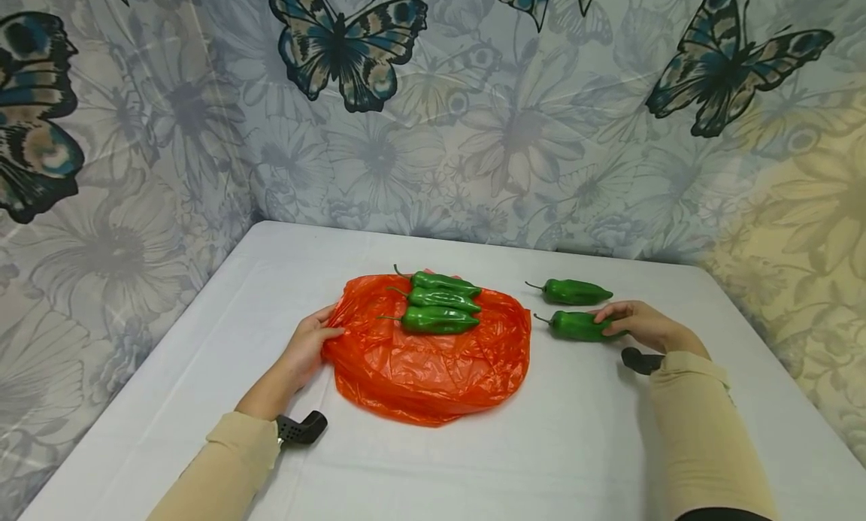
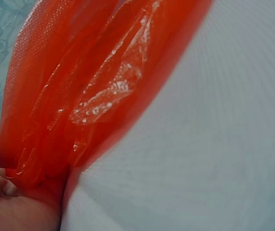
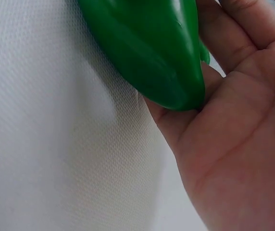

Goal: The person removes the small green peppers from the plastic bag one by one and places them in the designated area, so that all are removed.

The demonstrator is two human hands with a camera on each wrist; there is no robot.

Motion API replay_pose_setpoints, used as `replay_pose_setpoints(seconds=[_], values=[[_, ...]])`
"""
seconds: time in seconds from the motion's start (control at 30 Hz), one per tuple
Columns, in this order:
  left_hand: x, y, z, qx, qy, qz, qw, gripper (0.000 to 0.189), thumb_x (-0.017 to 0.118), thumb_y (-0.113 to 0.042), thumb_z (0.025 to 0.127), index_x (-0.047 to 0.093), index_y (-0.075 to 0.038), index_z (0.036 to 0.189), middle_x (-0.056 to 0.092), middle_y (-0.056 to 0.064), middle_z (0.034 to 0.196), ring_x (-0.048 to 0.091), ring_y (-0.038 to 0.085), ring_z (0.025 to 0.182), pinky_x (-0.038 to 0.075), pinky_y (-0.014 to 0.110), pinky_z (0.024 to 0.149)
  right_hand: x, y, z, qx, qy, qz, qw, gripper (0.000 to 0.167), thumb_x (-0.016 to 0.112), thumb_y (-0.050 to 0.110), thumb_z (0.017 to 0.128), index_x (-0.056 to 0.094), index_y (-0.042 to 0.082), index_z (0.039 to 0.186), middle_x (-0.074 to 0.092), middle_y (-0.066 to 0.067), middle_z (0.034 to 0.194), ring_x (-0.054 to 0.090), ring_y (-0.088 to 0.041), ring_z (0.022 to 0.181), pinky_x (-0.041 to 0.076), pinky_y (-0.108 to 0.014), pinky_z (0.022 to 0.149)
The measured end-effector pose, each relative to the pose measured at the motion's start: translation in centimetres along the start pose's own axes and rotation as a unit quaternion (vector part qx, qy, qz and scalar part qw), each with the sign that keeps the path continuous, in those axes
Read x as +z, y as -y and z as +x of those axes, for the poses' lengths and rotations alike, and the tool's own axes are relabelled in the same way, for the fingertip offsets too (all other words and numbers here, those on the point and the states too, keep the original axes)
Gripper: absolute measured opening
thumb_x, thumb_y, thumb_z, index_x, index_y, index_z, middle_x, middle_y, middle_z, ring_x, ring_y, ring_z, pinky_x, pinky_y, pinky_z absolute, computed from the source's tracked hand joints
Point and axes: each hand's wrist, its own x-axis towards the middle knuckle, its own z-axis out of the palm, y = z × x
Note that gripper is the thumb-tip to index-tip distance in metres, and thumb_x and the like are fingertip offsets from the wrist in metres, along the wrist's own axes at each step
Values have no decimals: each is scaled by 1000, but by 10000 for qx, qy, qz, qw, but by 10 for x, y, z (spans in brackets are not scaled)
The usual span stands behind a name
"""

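A crumpled red plastic bag lies flat on the white table. My left hand pinches its left edge, the film gathering into folds at the fingers in the left wrist view. On the bag's upper part three green peppers lie side by side, stems to the left. To the right of the bag, my right hand holds a green pepper near its pointed end. In the right wrist view the pepper's tip sits against the thumb and fingers. Just behind it lies another green pepper.
The white-covered table reaches back to a wall hung with butterfly and flower cloth. A dark device is strapped at the left wrist, and a similar one at the right.
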Motion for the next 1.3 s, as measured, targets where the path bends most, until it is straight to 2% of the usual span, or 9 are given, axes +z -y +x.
replay_pose_setpoints(seconds=[0.4, 0.53, 0.63, 0.73, 0.77, 0.83, 0.97, 1.17, 1.3], values=[[2, 4, 1, -59, -39, 76, 9999, 57, 39, -1, 93, 24, -6, 148, 32, 12, 150, 47, 17, 119, 49, 15, 84, 0, -3, -3, -798, 228, 126, 9965, 15, 55, 0, 88, 64, -1, 100, 62, 18, 119, 50, 11, 109, 42, -11, 86], [2, 4, 1, -43, -52, 105, 9999, 56, 39, -1, 93, 24, -5, 147, 32, 12, 150, 46, 18, 120, 49, 15, 85, 2, 4, -4, -403, -189, -262, 9987, 24, 60, 14, 89, 61, -3, 106, 60, 20, 119, 46, 14, 106, 32, -42, 108], [2, 3, 1, -49, -80, 119, 9999, 56, 40, -2, 94, 24, -5, 147, 32, 12, 150, 47, 16, 118, 48, 14, 84, 3, 13, -6, -107, -434, -486, 9978, 37, 61, 24, 89, 60, -2, 115, 58, 20, 121, 42, -7, 126, 13, -66, 106], [2, 2, 1, -61, -113, 100, 9999, 56, 40, -2, 94, 25, -5, 147, 32, 12, 150, 49, 12, 114, 48, 13, 82, 5, 24, -6, -93, -582, -601, 9965, 44, 61, 28, 89, 57, 2, 123, 58, 21, 122, 25, -30, 138, 12, -65, 107], [2, 2, 1, -59, -107, 94, 9999, 56, 40, -2, 94, 24, -5, 147, 32, 12, 150, 49, 11, 113, 48, 13, 82, 6, 28, -6, -140, -639, -611, 9960, 46, 61, 29, 89, 56, 2, 125, 58, 22, 121, 23, -30, 139, 13, -65, 107], [1, 2, 1, -50, -80, 91, 9999, 56, 40, -2, 94, 24, -5, 147, 31, 13, 150, 49, 10, 113, 48, 13, 83, 8, 36, -5, -258, -751, -636, 9948, 49, 62, 30, 88, 54, 2, 128, 58, 24, 122, 35, -12, 134, 14, -63, 108], [0, 4, 1, 53, -20, 84, 9999, 57, 41, -2, 93, 23, -4, 147, 30, 14, 151, 47, 14, 118, 48, 13, 84, 15, 52, -4, -485, -913, -636, 9926, 55, 64, 29, 87, 50, -3, 130, 58, 28, 118, 46, 16, 106, 17, -61, 109], [2, 2, -3, 310, 36, 71, 9995, 59, 46, -5, 91, 25, -1, 146, 31, 18, 149, 50, 14, 115, 49, 15, 84, 24, 70, -6, -445, -1106, -612, 9910, 53, 65, 30, 86, 52, 4, 131, 61, 25, 116, 45, 16, 103, 17, -60, 109], [2, 2, -2, 157, -12, 112, 9998, 58, 43, -4, 92, 25, -3, 147, 31, 15, 150, 48, 16, 119, 48, 14, 85, 30, 76, -7, -411, -1093, -562, 9916, 51, 65, 29, 86, 53, 6, 131, 61, 19, 120, 46, 15, 104, 19, -58, 110]])
